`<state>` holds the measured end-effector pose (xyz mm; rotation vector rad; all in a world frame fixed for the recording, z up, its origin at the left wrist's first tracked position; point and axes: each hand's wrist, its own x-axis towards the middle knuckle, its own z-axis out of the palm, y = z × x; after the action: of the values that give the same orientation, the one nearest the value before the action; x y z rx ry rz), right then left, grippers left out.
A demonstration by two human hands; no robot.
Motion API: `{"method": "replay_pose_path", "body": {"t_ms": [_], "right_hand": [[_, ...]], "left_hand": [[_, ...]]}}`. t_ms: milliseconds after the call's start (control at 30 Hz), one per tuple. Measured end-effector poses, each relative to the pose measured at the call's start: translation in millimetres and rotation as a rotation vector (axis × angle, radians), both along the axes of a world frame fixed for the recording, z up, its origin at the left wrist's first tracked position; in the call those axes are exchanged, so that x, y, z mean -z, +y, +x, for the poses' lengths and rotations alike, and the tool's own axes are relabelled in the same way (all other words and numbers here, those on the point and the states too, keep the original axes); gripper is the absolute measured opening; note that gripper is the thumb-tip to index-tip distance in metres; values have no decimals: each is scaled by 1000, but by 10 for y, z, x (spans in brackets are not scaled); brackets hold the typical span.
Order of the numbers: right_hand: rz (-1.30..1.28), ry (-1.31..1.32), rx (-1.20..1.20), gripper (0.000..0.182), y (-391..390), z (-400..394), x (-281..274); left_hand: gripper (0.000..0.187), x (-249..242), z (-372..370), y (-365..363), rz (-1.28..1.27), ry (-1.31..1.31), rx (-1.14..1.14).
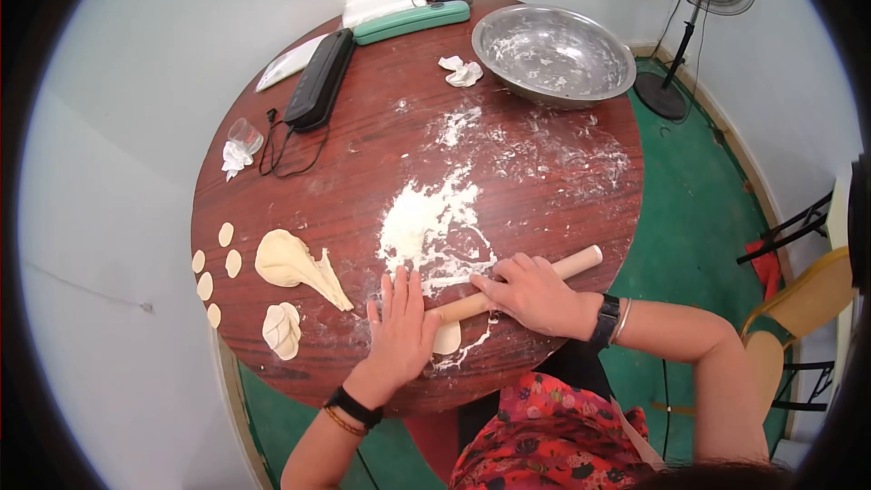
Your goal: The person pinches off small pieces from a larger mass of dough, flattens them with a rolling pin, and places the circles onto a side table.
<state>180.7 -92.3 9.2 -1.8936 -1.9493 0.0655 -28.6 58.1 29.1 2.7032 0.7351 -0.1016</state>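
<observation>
My left hand (400, 331) lies flat, fingers together, on the left end of a wooden rolling pin (573, 265). My right hand (533, 293) presses palm down on the middle of the same pin. A small round of dough (446, 338) shows from under the pin between my hands. A heap of flour (422, 222) lies just beyond them on the round wooden table (363, 154).
A lump of dough (290, 261) and a stack of rolled wrappers (282, 328) lie at the left, with several small dough discs (207, 286) near the table edge. A steel bowl (552, 53) stands far right. A black device (318, 80), a green case (413, 21) and a chair (798, 299) are around.
</observation>
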Motion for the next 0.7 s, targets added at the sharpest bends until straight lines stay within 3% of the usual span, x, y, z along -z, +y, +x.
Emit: {"method": "replay_pose_path", "body": {"t_ms": [333, 500, 700], "right_hand": [[-144, 55, -126, 51, -487, -135, -72], [-47, -94, -21, 49, -118, -16, 61], [17, 56, -15, 45, 16, 36, -7]], "left_hand": [[74, -84, -341, -363, -95, 122, 122], [76, -61, -50, -65, -50, 97, 55], [75, -97, 14, 97, -92, -6, -195]]}}
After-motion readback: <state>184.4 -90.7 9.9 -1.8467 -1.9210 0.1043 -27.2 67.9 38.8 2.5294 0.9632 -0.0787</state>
